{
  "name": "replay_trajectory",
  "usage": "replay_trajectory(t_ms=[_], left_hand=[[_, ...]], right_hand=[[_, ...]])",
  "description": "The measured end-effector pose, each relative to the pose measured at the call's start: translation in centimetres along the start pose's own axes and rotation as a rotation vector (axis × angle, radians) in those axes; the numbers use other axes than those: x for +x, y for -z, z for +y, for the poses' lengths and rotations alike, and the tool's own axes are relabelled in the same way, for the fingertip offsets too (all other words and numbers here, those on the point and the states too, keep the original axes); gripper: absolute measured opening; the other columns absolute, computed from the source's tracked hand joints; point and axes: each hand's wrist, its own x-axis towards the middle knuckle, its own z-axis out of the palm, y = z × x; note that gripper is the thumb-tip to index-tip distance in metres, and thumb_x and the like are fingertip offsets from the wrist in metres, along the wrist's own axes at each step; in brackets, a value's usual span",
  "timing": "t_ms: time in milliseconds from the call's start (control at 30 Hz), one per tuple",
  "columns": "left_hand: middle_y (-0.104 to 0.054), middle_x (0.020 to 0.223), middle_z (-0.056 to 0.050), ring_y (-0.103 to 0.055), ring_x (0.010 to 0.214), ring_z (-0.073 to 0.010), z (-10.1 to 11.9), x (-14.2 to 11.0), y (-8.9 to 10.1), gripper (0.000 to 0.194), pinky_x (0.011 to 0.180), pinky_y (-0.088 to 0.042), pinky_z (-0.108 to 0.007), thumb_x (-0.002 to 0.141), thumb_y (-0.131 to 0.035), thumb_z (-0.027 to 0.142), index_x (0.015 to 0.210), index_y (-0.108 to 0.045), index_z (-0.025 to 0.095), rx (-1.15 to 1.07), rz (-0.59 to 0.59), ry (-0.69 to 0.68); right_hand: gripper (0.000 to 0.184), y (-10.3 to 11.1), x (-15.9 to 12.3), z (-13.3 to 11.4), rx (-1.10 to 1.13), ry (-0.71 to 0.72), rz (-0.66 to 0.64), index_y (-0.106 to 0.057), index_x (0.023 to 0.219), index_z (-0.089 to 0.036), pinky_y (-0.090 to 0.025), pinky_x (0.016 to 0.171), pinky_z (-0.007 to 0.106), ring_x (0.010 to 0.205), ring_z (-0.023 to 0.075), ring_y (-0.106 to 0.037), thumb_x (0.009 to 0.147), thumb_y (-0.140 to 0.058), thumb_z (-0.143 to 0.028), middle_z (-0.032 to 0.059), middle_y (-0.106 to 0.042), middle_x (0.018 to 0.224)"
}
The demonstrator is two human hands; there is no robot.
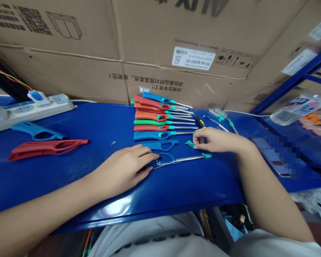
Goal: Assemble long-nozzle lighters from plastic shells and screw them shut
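My left hand [132,162] lies palm down with its fingers curled over the handle end of a blue lighter shell [167,157]. From that shell runs a metal tube [189,158] with a green tip [207,155], and thin wires show near my fingertips. A second blue shell half [160,144] lies just above, partly behind my fingers. My right hand [211,140] has thumb and forefinger pinched at some small green plastic pieces [190,143]. Beyond both hands, several long-necked lighters [151,116] in red, orange, green and blue lie in a stacked row.
Loose blue [39,131] and red shells [46,149] lie left, by a power strip [24,110]. Small metal pins [113,142] rest mid-table. A screwdriver [200,122], a phone [271,157] and a plastic bottle [296,107] are right. A cardboard wall [96,67] closes the back.
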Motion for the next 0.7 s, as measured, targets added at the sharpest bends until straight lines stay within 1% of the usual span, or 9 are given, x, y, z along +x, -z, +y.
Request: replay_trajectory(t_ms=[67,300,433,533,700], left_hand=[[-0.071,0.121,-0.008,-0.069,0.105,-0.0265,-0.1,0.0,0.1,0.032,0.089,-0.059,-0.043,0.098,-0.056,0.024,0.129,-0.064,0.020,-0.002,0.003,-0.001],[-0.071,0.118,-0.008,-0.069,0.105,-0.0269,0.0,0.1,0.3,0.032,0.089,-0.059,-0.044,0.099,-0.055,0.029,0.127,-0.065,0.020,-0.024,0.005,0.009],[-0.071,0.118,-0.008,-0.068,0.104,-0.0266,-0.1,0.0,0.1,0.030,0.088,-0.059,-0.043,0.100,-0.053,0.027,0.126,-0.066,0.020,-0.039,0.006,0.030],[-0.071,0.118,-0.008,-0.068,0.106,-0.0264,-0.1,0.0,-0.2,0.029,0.089,-0.059,-0.043,0.100,-0.055,0.027,0.126,-0.066,0.020,-0.064,0.018,0.044],[-0.071,0.116,-0.008,-0.067,0.107,-0.0261,-0.1,0.1,-0.3,0.027,0.092,-0.058,-0.043,0.100,-0.057,0.027,0.123,-0.067,0.019,-0.114,0.008,0.069]], right_hand=[[0.022,0.0,0.1,-0.2,0.019,0.001,-0.010,-0.063,0.082,-0.018,-0.043,0.060,0.028,0.065,0.0160,-0.057,0.088,-0.061,-0.039,0.0037,-0.065,0.074],[0.024,-0.5,0.4,-0.8,0.009,0.016,0.009,-0.064,0.087,-0.018,-0.042,0.061,0.027,0.067,0.0160,-0.058,0.087,-0.065,-0.043,0.0036,-0.066,0.078],[0.026,-0.9,0.8,-1.6,0.029,0.010,0.015,-0.061,0.084,-0.018,-0.038,0.055,0.026,0.059,0.0136,-0.052,0.093,-0.058,-0.042,0.0014,-0.062,0.070],[0.025,-0.9,0.8,-2.5,0.049,0.077,0.088,-0.063,0.084,-0.017,-0.038,0.056,0.025,0.058,0.0125,-0.050,0.094,-0.057,-0.040,0.0008,-0.061,0.070],[0.020,-1.8,1.0,-4.0,0.114,0.263,0.211,-0.066,0.085,-0.017,-0.042,0.061,0.025,0.064,0.0124,-0.054,0.094,-0.063,-0.034,0.0007,-0.063,0.072]])
